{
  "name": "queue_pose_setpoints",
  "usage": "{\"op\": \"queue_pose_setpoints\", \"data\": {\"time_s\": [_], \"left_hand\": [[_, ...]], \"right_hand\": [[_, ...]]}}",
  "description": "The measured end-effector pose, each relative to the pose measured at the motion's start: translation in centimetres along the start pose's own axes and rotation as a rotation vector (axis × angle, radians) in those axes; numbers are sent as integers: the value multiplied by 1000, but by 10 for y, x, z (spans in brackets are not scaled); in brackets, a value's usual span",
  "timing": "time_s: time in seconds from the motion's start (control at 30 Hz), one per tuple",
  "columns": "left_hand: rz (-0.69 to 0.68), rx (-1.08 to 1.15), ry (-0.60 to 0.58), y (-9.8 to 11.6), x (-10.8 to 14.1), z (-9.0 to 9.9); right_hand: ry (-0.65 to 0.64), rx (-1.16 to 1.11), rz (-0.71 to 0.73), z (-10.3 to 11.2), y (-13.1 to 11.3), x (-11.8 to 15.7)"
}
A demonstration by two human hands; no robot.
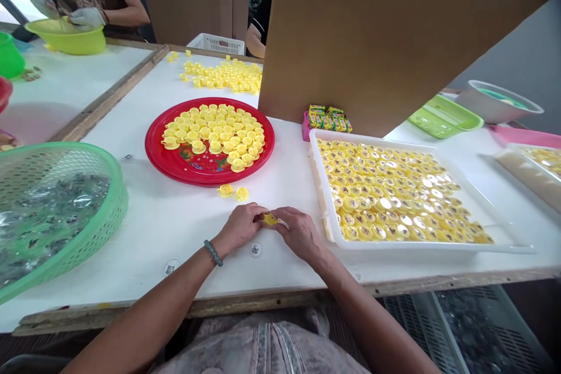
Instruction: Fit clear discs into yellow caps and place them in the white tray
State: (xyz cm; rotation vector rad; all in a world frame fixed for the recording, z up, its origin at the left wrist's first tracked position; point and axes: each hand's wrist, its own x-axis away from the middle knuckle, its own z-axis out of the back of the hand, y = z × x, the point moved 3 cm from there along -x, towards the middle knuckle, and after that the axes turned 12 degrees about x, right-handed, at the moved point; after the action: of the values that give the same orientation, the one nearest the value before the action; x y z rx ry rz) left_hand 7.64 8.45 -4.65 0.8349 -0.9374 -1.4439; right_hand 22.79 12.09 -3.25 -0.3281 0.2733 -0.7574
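Note:
Between my left hand and my right hand, a small yellow cup-shaped piece with a dark print is pinched by the fingertips of both. Just beyond them, a yellow piece and a second yellow piece lie on the white table. A red round tray behind these carries many yellow cup-and-saucer shapes. To the right of my right hand stands a white tray with rows of yellow pieces under shiny clear round covers. One clear disc lies on the table below my left hand.
At left is a green mesh basket of clear discs; another clear disc lies nearer me. A cardboard panel rises behind small packets. Yellow pieces are heaped farther back. A gloved co-worker handles a yellow-green basin.

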Motion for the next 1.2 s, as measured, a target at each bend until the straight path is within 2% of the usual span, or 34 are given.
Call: {"op": "queue_pose_setpoints", "data": {"time_s": [0.13, 0.33, 0.53, 0.7, 0.9, 0.97, 1.07, 1.13, 1.2], "left_hand": [[53, 172, 21, -11, 1, -3], [216, 488, 8, -19, 4, -8], [375, 620, 151, -20, -1, -14], [477, 650, 167, -23, -4, -16], [365, 439, 116, -8, 2, -10], [375, 393, 84, -8, 2, -7], [506, 493, 74, -23, -2, -6], [565, 513, 53, -36, -6, -6], [575, 502, 51, -48, -8, -8]], "right_hand": [[-27, 17, 38, -2, 2, -5], [-96, 152, 23, -2, -5, -11], [-190, 219, -22, 1, -11, -19], [-181, 158, -42, -2, -5, -21], [-103, 156, -44, -4, -8, -4], [-85, 189, -40, -2, -8, 5], [12, 198, -71, 16, -3, 21], [156, 159, -116, 42, 8, 37], [344, 121, -189, 79, 31, 55]]}}
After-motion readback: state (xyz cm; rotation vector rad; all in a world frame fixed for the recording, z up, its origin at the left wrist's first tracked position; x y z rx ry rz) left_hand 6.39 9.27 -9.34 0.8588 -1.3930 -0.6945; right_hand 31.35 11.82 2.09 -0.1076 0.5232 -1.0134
